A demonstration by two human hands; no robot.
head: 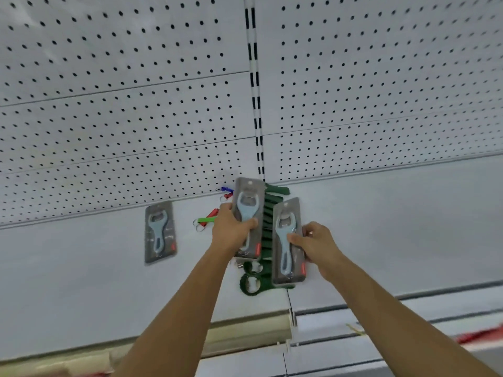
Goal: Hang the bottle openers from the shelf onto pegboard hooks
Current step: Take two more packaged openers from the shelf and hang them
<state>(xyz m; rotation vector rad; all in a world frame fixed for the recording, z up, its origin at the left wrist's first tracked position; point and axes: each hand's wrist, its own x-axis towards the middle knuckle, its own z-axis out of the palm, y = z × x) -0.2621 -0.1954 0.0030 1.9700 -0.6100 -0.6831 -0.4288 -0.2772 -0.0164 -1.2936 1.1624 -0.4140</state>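
With one carded bottle opener in each hand, I judge myself to be at the pick-up step: my left hand (231, 227) has its grip curled round the lower half of the left opener card (249, 217), thumb across the front, and my right hand (317, 244) has its grip pinching the right opener card (288, 242) by its edge. Both cards sit lifted over the white shelf (381, 227), above a row of green openers (268, 221) that lies along the seam between the panels. Next, I reckon, each card's top hole has to meet a hook on the pegboard (122, 110), yet I can see no hooks on it from here, so I must find one first and turn the card upright. Counting: three carded blue openers in all, two in my hands and a third card (160, 232) flat on the shelf to the left; the green ones overlap too much to count; a few small coloured keyring openers (211, 217) lie behind my left hand.
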